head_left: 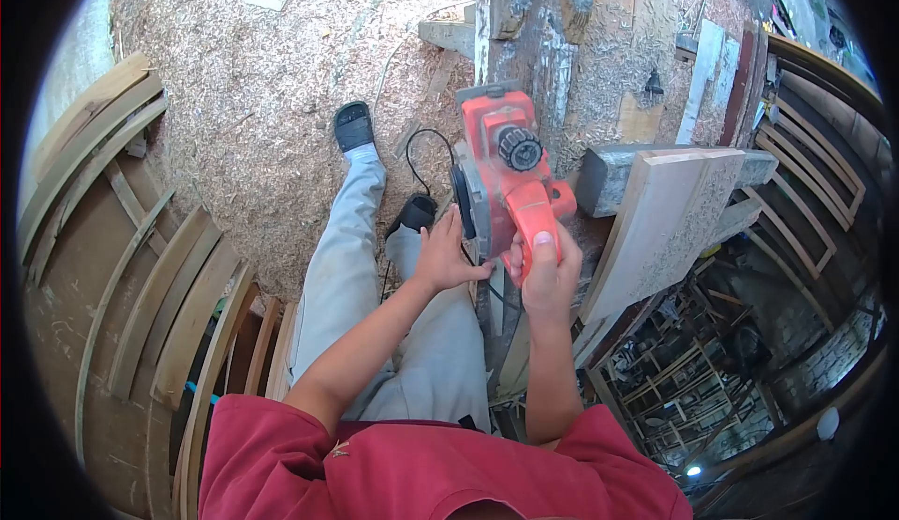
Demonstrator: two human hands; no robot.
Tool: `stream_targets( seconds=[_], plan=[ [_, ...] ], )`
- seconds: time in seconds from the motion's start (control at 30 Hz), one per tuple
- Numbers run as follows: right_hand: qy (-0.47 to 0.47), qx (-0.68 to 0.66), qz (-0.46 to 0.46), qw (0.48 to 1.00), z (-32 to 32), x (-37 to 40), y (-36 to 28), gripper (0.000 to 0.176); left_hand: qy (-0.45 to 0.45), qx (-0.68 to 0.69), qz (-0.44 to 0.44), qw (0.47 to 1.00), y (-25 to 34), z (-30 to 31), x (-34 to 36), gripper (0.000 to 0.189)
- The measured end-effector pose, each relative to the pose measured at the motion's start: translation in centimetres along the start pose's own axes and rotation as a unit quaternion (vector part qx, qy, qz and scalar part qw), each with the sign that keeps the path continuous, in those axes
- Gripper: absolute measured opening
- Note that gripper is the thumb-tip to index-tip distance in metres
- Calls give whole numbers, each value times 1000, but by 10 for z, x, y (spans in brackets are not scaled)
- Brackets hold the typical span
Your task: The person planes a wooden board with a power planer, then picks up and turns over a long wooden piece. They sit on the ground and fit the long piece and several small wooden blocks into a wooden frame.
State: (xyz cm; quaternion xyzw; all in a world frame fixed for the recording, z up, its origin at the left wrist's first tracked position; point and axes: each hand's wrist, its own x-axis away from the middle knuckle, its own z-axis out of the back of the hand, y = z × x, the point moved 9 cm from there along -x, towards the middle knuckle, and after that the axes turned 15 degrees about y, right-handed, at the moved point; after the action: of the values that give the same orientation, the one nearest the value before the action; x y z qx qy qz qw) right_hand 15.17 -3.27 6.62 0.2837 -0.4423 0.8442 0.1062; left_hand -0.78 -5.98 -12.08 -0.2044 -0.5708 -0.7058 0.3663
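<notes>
A red electric hand planer (pixel 496 141) with a black front knob (pixel 520 147) lies over a narrow workbench in front of me. My right hand (pixel 548 272) is wrapped around its rear handle, thumb on top. My left hand (pixel 448 258) is open just left of the planer, fingers stretched forward and the thumb reaching toward the planer's rear end. From beside the planer, a black cord (pixel 426 134) loops down to the left. Under the planer, the surface is mostly hidden by its body.
Wood shavings (pixel 253 117) cover the ground. A wide pale board (pixel 665 230) leans on a timber block (pixel 607 181) at the right. Curved wooden pieces (pixel 154 305) are stacked at the left, and wooden frames (pixel 815 146) stand at the far right. My sandalled foot (pixel 353 127) is ahead.
</notes>
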Motion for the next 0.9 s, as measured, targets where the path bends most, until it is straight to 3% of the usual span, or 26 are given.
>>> stream_targets(
  seconds=[0.27,0.43,0.57,0.63,0.77,0.9],
  plan=[
    [12,-57,34,998,-47,-42,-60,37,-4,-24,19,1000,5,9,-7,146],
    [15,-148,44,988,-30,-32,-76,43,8,-2,29,1000,-1,7,-6,144],
    [11,-167,25,986,21,-9,-51,58,15,55,7,998,9,13,-6,140],
    [16,-191,9,981,44,7,-36,61,48,124,-48,990,15,13,-8,133],
    [44,-188,-22,981,87,33,5,63,99,263,-74,957,33,24,-10,120],
    [99,-211,-51,971,118,53,45,59,180,265,-94,942,51,33,-9,122]
  ],
)
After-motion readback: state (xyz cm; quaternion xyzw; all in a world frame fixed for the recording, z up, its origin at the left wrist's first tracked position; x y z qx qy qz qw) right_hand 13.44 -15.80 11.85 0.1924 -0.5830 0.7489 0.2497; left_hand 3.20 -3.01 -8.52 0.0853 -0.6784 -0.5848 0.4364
